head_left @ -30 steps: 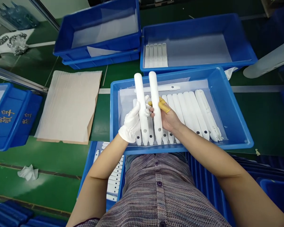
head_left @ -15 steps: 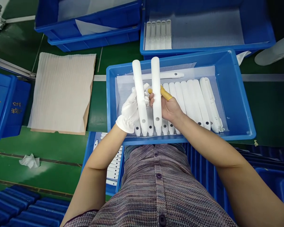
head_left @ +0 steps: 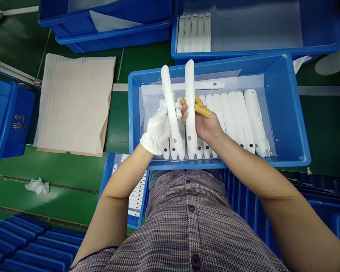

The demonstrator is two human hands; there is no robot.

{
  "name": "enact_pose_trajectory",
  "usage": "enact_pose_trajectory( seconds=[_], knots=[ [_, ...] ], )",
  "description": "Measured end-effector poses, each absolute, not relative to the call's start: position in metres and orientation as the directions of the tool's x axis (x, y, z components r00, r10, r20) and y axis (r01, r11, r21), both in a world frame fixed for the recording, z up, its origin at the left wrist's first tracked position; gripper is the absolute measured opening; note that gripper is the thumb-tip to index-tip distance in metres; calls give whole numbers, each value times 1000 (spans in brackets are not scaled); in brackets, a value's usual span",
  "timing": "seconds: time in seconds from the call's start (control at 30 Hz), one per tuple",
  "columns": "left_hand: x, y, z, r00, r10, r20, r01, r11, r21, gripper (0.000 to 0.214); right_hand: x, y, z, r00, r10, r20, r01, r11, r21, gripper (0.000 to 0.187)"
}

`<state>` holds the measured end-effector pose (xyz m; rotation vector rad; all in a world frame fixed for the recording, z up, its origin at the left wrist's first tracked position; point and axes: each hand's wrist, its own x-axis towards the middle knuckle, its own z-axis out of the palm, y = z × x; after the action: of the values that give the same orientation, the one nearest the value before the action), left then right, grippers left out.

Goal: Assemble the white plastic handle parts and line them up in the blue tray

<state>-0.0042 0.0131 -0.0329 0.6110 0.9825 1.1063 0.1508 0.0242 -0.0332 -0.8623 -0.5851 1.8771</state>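
Note:
My left hand [head_left: 155, 130], in a white glove, is closed around a long white plastic handle piece [head_left: 170, 98] held upright over a blue bin [head_left: 286, 109]. My right hand [head_left: 205, 124], bare with yellow finger cots, grips a second white plastic handle piece [head_left: 190, 94] right beside the first. Both pieces have a small hole near the lower end. Under my hands, a row of several similar white pieces [head_left: 235, 117] lies side by side on a white sheet in the bin. One more piece [head_left: 206, 85] lies crosswise at the bin's far side.
A far blue bin [head_left: 314, 41] holds several white pieces [head_left: 195, 32] at its left. Stacked blue bins [head_left: 107, 26] sit at the far left, a cardboard sheet with foam [head_left: 73, 102] on the green table, a blue crate [head_left: 5, 117] at left, and a low bin of parts [head_left: 136, 196] beside my lap.
The camera tilted down a little, so everything shifted up in view. Both hands keep holding their pieces upright; the right piece has turned slightly edge-on.

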Motion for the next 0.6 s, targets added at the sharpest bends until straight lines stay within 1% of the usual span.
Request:
enact_pose_trajectory(
  seconds=[0.13,0.2,0.27,0.33,0.43,0.5,0.57,0.6],
  knots=[
    [-3,13,-33,148,920,-364,-464,389,795,35,150,21,-33,-303,907,-293,-551,-418,-722,45],
    [-2,12,-32,166,911,-377,-486,409,773,37,149,18,-33,-289,915,-283,-506,-397,-766,49],
    [-2,11,-31,191,916,-351,-515,398,759,38,149,14,-34,-262,934,-245,-423,-339,-840,52],
    [-3,8,-29,213,939,-270,-550,343,761,35,150,10,-37,-227,962,-153,-325,-223,-919,54],
    [-7,6,-27,257,956,-141,-543,264,797,37,151,2,-45,-147,987,70,-154,47,-987,51],
    [-9,6,-27,310,946,-92,-493,243,835,46,152,-1,-51,-104,974,202,-12,202,-979,48],
    [-10,7,-28,353,934,-59,-467,230,854,56,153,-2,-56,-93,956,279,101,288,-952,49],
    [-9,8,-29,357,933,-44,-470,221,855,58,153,-3,-58,-97,949,300,132,311,-941,50]
  ],
)
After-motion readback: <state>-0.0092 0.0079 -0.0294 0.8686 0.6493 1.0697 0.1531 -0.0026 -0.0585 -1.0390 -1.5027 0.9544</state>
